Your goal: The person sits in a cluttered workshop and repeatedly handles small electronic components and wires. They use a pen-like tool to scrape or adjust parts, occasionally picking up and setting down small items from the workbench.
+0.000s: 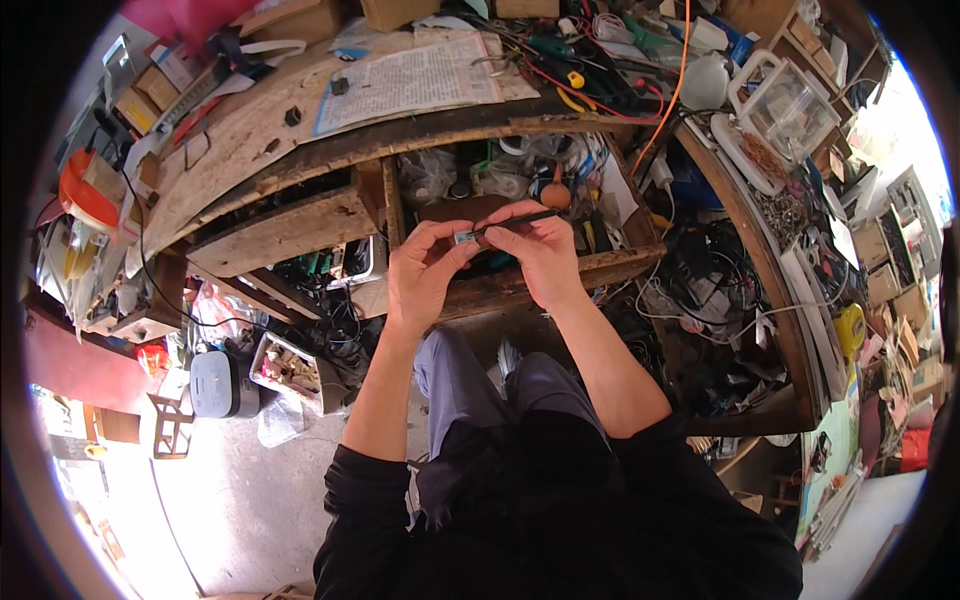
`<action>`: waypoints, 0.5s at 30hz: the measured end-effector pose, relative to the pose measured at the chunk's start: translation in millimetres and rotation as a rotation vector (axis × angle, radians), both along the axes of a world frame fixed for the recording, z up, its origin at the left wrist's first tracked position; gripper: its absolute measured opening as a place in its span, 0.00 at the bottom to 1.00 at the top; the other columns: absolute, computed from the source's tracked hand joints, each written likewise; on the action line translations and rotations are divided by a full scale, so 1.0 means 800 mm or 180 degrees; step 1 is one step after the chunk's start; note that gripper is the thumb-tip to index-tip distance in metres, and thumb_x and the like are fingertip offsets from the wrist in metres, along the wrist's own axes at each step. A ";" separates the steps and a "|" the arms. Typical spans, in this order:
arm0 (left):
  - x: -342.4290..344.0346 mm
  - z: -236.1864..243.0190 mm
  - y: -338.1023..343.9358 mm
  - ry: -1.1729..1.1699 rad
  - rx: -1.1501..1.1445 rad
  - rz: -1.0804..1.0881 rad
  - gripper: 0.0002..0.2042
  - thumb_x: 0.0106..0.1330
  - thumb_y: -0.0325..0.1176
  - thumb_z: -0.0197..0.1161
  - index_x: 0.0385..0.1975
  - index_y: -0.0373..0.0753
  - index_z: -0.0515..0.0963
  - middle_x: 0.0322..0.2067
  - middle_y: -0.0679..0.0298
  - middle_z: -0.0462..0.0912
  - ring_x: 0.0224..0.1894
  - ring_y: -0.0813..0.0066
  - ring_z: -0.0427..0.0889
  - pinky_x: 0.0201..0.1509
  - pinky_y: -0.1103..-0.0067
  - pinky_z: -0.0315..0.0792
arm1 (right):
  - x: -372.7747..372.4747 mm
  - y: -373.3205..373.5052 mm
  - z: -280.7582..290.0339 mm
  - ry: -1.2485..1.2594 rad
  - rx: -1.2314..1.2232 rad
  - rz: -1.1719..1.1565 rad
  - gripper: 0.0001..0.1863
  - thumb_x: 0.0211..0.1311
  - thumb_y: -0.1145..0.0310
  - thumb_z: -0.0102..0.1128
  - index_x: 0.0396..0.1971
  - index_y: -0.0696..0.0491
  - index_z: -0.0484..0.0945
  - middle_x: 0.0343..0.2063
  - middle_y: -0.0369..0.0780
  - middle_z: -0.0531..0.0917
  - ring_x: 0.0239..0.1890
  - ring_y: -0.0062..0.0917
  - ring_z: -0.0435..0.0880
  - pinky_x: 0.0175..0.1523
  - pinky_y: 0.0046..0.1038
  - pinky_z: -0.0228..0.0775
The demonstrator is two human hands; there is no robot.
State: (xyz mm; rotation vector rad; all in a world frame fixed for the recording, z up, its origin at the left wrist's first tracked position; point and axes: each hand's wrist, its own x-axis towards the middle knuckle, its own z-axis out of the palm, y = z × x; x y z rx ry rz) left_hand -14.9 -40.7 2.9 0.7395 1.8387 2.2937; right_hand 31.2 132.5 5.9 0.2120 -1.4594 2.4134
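Observation:
My left hand [424, 268] pinches a small silvery rectangular part [465, 237] between thumb and fingers, just above an open wooden drawer [600, 268]. My right hand [540, 252] grips a thin dark tool [522, 219], held like a pen, with its tip touching the small part. Both hands meet in front of the drawer, over my lap.
A worn wooden workbench [250, 130] carries a printed paper sheet [415, 80], pliers, wires and boxes. The drawer holds bags and small parts. Tangled cables [700, 290] fill the shelf at right. A white appliance [212, 385] and a box of bits sit on the floor at left.

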 end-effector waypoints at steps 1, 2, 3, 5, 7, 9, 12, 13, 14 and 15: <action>-0.001 -0.002 -0.001 0.0095 -0.0011 0.0016 0.13 0.66 0.20 0.68 0.51 0.31 0.82 0.38 0.65 0.84 0.39 0.80 0.82 0.44 0.82 0.79 | 0.000 -0.001 0.000 -0.0019 0.0024 -0.0005 0.09 0.63 0.81 0.67 0.43 0.61 0.81 0.39 0.43 0.88 0.41 0.22 0.87 0.49 0.23 0.80; -0.001 -0.002 -0.002 0.0189 -0.0022 0.0032 0.13 0.66 0.20 0.67 0.50 0.31 0.82 0.39 0.64 0.84 0.40 0.79 0.83 0.45 0.82 0.79 | 0.000 -0.001 0.000 -0.0037 0.0049 -0.0010 0.09 0.63 0.82 0.67 0.42 0.61 0.81 0.39 0.42 0.88 0.41 0.21 0.87 0.49 0.22 0.80; -0.001 -0.002 -0.001 0.0068 0.0070 -0.0013 0.14 0.66 0.20 0.67 0.51 0.30 0.81 0.40 0.62 0.85 0.41 0.78 0.84 0.47 0.81 0.80 | 0.001 -0.002 0.001 -0.0031 0.0054 -0.0023 0.09 0.63 0.82 0.67 0.42 0.61 0.81 0.39 0.42 0.88 0.41 0.22 0.87 0.49 0.22 0.80; 0.001 -0.002 0.001 -0.0180 0.0256 -0.0098 0.14 0.66 0.19 0.67 0.52 0.29 0.80 0.43 0.59 0.86 0.43 0.75 0.85 0.51 0.79 0.81 | 0.002 -0.005 0.003 -0.0025 0.0065 -0.0044 0.08 0.63 0.82 0.66 0.42 0.61 0.81 0.39 0.43 0.88 0.41 0.22 0.87 0.49 0.22 0.80; 0.003 0.000 0.003 -0.0291 0.0395 -0.0100 0.16 0.66 0.18 0.67 0.53 0.27 0.78 0.44 0.57 0.87 0.45 0.73 0.86 0.54 0.78 0.81 | 0.002 -0.005 0.001 -0.0058 0.0128 -0.0081 0.08 0.63 0.82 0.66 0.42 0.61 0.81 0.39 0.43 0.88 0.41 0.22 0.87 0.50 0.22 0.80; 0.003 0.001 0.004 -0.0368 0.0500 -0.0064 0.18 0.66 0.18 0.66 0.55 0.27 0.77 0.45 0.56 0.87 0.45 0.72 0.86 0.54 0.77 0.82 | 0.002 -0.005 0.002 -0.0072 0.0164 -0.0092 0.08 0.63 0.82 0.66 0.42 0.62 0.81 0.39 0.43 0.88 0.41 0.23 0.87 0.50 0.23 0.81; 0.002 -0.006 0.004 -0.0365 0.0574 0.0017 0.19 0.66 0.17 0.67 0.56 0.26 0.75 0.44 0.55 0.87 0.45 0.73 0.86 0.53 0.78 0.82 | 0.002 -0.007 0.005 -0.0041 0.0138 -0.0068 0.08 0.63 0.82 0.66 0.42 0.62 0.81 0.39 0.44 0.88 0.41 0.24 0.87 0.51 0.24 0.81; 0.001 -0.008 0.005 -0.0321 0.0579 0.0012 0.18 0.66 0.18 0.67 0.56 0.27 0.76 0.45 0.56 0.87 0.45 0.74 0.86 0.53 0.79 0.82 | 0.002 -0.007 0.004 -0.0018 0.0104 -0.0071 0.08 0.63 0.82 0.66 0.42 0.62 0.81 0.39 0.44 0.88 0.41 0.25 0.88 0.51 0.24 0.81; 0.001 -0.010 0.005 -0.0276 0.0584 0.0006 0.18 0.66 0.18 0.67 0.55 0.27 0.77 0.45 0.56 0.87 0.45 0.75 0.86 0.52 0.80 0.81 | 0.002 -0.006 0.004 0.0004 0.0071 -0.0074 0.09 0.63 0.82 0.66 0.42 0.62 0.81 0.39 0.44 0.88 0.42 0.25 0.88 0.51 0.24 0.81; 0.001 -0.010 0.004 -0.0275 0.0443 0.0057 0.18 0.65 0.18 0.67 0.55 0.28 0.77 0.44 0.57 0.86 0.44 0.77 0.85 0.51 0.82 0.81 | 0.002 -0.006 0.002 0.0023 0.0047 -0.0097 0.09 0.63 0.82 0.66 0.42 0.62 0.81 0.39 0.45 0.88 0.42 0.26 0.88 0.51 0.25 0.81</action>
